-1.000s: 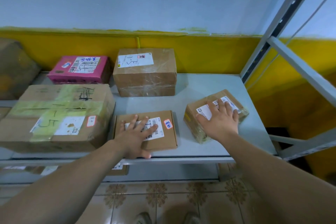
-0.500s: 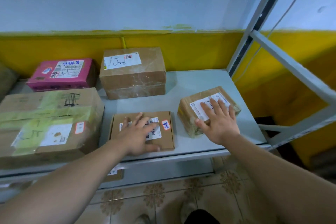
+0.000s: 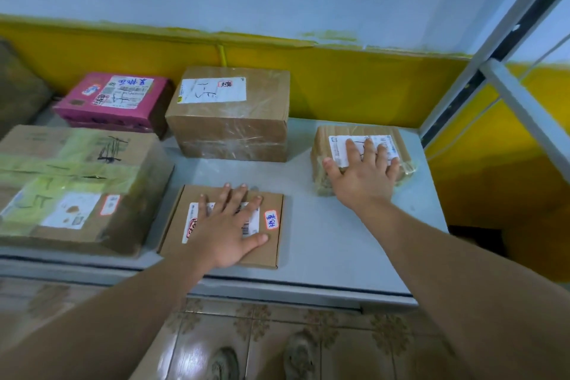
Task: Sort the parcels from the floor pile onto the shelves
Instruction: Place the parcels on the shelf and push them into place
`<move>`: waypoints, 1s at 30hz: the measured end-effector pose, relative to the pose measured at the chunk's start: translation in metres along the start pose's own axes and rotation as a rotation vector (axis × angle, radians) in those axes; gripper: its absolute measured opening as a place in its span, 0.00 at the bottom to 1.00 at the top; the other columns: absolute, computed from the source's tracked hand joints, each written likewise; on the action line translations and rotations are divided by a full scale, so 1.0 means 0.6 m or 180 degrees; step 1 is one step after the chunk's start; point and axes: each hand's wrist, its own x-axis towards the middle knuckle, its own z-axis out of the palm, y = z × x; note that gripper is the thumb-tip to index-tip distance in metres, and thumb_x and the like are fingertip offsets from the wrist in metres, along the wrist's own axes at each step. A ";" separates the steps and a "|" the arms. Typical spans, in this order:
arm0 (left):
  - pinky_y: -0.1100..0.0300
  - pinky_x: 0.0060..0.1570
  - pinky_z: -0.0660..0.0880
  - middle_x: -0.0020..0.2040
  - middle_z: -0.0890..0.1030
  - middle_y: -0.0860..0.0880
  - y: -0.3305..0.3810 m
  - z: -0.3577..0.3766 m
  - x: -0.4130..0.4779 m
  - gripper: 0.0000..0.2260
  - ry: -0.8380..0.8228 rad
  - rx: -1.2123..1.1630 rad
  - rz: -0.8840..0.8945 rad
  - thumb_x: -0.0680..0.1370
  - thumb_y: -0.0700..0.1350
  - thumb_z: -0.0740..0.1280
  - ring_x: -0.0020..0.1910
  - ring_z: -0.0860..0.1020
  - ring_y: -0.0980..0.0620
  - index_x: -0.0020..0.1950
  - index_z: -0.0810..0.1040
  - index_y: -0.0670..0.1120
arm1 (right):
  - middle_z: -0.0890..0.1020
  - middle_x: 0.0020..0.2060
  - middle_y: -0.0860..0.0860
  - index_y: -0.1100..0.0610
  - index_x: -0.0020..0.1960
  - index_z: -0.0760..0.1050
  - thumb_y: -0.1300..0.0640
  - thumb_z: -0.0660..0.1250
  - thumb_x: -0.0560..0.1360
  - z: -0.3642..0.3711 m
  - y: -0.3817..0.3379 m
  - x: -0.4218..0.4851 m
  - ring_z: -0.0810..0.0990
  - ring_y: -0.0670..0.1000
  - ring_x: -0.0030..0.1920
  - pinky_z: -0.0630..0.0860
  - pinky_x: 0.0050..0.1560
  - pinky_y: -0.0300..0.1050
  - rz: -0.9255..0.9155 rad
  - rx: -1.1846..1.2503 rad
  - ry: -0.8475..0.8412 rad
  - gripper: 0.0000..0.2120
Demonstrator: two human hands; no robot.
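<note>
The grey metal shelf (image 3: 311,225) runs under both hands, its front edge just short of the wrists. Largest on it is the green-taped carton (image 3: 80,182), close by the left hand's (image 3: 222,231) outer side. Beyond that hand's fingertips, across a strip of bare shelf, stands the tall brown box wrapped in clear tape (image 3: 231,126), and the pink box (image 3: 101,108) lies farther off to the outer side, against the yellow wall.

The two parcels in hand are smaller. The flat cardboard mailer (image 3: 273,250) lies directly beneath the left hand, near the shelf's front edge. The small taped parcel (image 3: 322,145) lies directly beneath the right hand (image 3: 361,176), deeper in. Its long axis runs across the fingers, roughly along the shelf's length, and the shelf's end is just past the little finger.

Both hands lie flat, palms down, fingers straight and spread over the labels, pressing rather than clasping. Both parcels look already placed on the shelf. Each hand sits squarely on its own parcel, so I judge that any last nudge would go straight away from the wrist, towards the wall. The mailer has the bare strip ahead of it.
</note>
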 end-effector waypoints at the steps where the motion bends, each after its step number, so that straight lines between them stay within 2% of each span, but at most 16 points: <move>1: 0.35 0.71 0.33 0.73 0.27 0.55 0.000 0.000 0.000 0.42 0.0013 0.0011 0.0011 0.66 0.76 0.37 0.73 0.27 0.49 0.77 0.36 0.60 | 0.49 0.81 0.54 0.48 0.81 0.50 0.30 0.43 0.78 -0.001 -0.002 0.011 0.43 0.59 0.80 0.38 0.76 0.62 -0.0009 0.0003 0.0010 0.37; 4: 0.36 0.71 0.33 0.73 0.27 0.54 0.001 -0.001 -0.003 0.44 0.0017 0.0052 0.0002 0.64 0.78 0.34 0.73 0.26 0.49 0.77 0.34 0.60 | 0.48 0.81 0.56 0.49 0.81 0.49 0.30 0.43 0.78 -0.004 -0.016 0.045 0.42 0.60 0.79 0.37 0.75 0.63 0.0015 0.0092 -0.0018 0.37; 9: 0.36 0.71 0.32 0.75 0.28 0.52 0.001 0.001 -0.001 0.42 0.0000 0.0110 -0.0002 0.64 0.76 0.32 0.73 0.27 0.48 0.76 0.32 0.61 | 0.47 0.80 0.57 0.50 0.81 0.49 0.29 0.44 0.78 -0.005 -0.037 0.074 0.42 0.61 0.79 0.36 0.75 0.65 0.0107 0.0266 0.0025 0.38; 16: 0.36 0.71 0.33 0.75 0.29 0.54 0.001 0.004 -0.003 0.45 0.0040 0.0053 0.0016 0.61 0.77 0.29 0.74 0.28 0.49 0.76 0.33 0.61 | 0.49 0.81 0.55 0.48 0.81 0.48 0.32 0.45 0.79 0.004 -0.026 0.065 0.42 0.62 0.79 0.36 0.74 0.66 -0.0158 0.0037 0.0045 0.36; 19: 0.36 0.71 0.34 0.75 0.29 0.54 0.002 0.004 -0.003 0.43 0.0041 0.0043 -0.0022 0.65 0.78 0.35 0.74 0.28 0.50 0.77 0.35 0.61 | 0.49 0.80 0.55 0.48 0.81 0.48 0.31 0.45 0.79 0.005 -0.029 0.075 0.42 0.62 0.79 0.37 0.75 0.66 -0.0150 0.0027 0.0059 0.36; 22: 0.36 0.71 0.34 0.74 0.28 0.55 0.003 0.001 -0.004 0.42 0.0034 0.0052 -0.0020 0.65 0.75 0.36 0.74 0.27 0.50 0.77 0.35 0.61 | 0.50 0.80 0.56 0.49 0.81 0.49 0.31 0.45 0.79 0.005 -0.034 0.084 0.42 0.62 0.79 0.37 0.75 0.66 -0.0171 0.0010 0.0109 0.36; 26: 0.36 0.71 0.33 0.78 0.33 0.54 0.004 -0.008 -0.003 0.44 -0.0017 -0.0081 -0.0020 0.64 0.76 0.39 0.75 0.29 0.50 0.78 0.40 0.61 | 0.49 0.80 0.56 0.49 0.81 0.49 0.31 0.44 0.79 -0.003 -0.041 0.096 0.43 0.62 0.79 0.38 0.74 0.67 -0.0192 -0.0008 0.0041 0.36; 28: 0.36 0.72 0.34 0.79 0.37 0.54 0.008 -0.019 -0.005 0.43 -0.0088 -0.0206 -0.0043 0.66 0.76 0.46 0.76 0.32 0.50 0.78 0.43 0.61 | 0.49 0.80 0.56 0.49 0.81 0.48 0.31 0.44 0.79 -0.009 -0.042 0.097 0.43 0.63 0.79 0.39 0.74 0.67 -0.0189 -0.0021 -0.0058 0.37; 30: 0.37 0.73 0.36 0.80 0.40 0.54 0.012 -0.034 -0.009 0.39 -0.0127 -0.0317 -0.0058 0.72 0.72 0.57 0.77 0.35 0.50 0.79 0.47 0.60 | 0.48 0.80 0.56 0.49 0.81 0.48 0.31 0.44 0.78 -0.018 -0.042 0.095 0.43 0.62 0.79 0.39 0.74 0.68 -0.0194 -0.0034 -0.0145 0.37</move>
